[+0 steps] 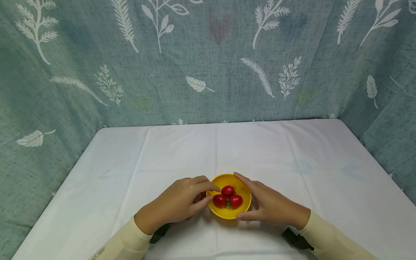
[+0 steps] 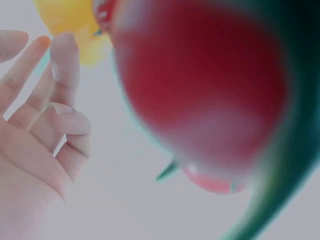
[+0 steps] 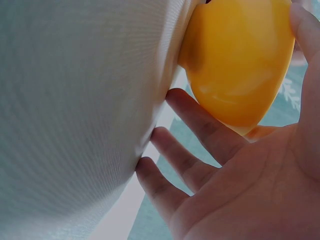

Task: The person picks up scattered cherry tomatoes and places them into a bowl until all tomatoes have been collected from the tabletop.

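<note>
A yellow bowl point(image 1: 245, 211) stands on the white cloth and holds three red cherry tomatoes point(image 1: 236, 201) with green stems. My right hand point(image 1: 274, 202) grips the bowl from the right, index finger at the far rim and thumb at the near rim. In the right wrist view its other fingers point(image 3: 192, 170) rest on the cloth. My left hand point(image 1: 182, 198) is at the bowl's left rim, thumb and index finger parted beside the left tomato point(image 1: 219, 200). More red tomatoes point(image 2: 200, 85) on green stems, large and blurred, appear close to the left wrist camera, mostly hidden in the head view.
The table with its creased white cloth point(image 1: 182, 148) stretches away beyond the bowl. A green leaf-patterned curtain point(image 1: 208, 101) hangs behind it and along both sides. Dark straps point(image 1: 297, 238) show at both wrists, under pale sleeves.
</note>
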`<state>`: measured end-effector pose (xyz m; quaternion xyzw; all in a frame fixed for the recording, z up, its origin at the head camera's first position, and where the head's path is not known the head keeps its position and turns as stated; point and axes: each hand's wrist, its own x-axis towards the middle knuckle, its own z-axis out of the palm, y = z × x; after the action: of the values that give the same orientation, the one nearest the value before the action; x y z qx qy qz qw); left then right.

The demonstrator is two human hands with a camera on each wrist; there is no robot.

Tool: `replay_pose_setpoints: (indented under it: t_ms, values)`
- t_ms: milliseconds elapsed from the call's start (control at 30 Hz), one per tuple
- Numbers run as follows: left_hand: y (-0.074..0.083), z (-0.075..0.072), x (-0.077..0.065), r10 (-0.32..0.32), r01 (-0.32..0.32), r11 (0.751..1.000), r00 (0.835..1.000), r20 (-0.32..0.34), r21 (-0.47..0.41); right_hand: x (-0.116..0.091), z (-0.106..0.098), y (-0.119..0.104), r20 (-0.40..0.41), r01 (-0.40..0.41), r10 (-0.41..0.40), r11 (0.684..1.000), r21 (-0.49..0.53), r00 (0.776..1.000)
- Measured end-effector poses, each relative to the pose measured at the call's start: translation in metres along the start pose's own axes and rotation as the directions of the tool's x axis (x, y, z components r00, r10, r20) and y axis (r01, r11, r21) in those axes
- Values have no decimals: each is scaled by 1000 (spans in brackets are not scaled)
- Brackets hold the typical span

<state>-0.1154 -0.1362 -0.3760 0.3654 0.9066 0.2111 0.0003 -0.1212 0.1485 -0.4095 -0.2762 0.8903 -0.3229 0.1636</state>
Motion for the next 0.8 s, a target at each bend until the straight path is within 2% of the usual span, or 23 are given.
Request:
replay_pose_setpoints:
  t_ms: [200,800]
  values:
    - [-5,-6,0,-24,25,1000,999,-40,11,1,-1,-1,2,-13,13,1000,4,1000]
    - [-18,-6,-1,-142,141,985,990,5,99,1,0,-2,5,-35,35,999,3,999]
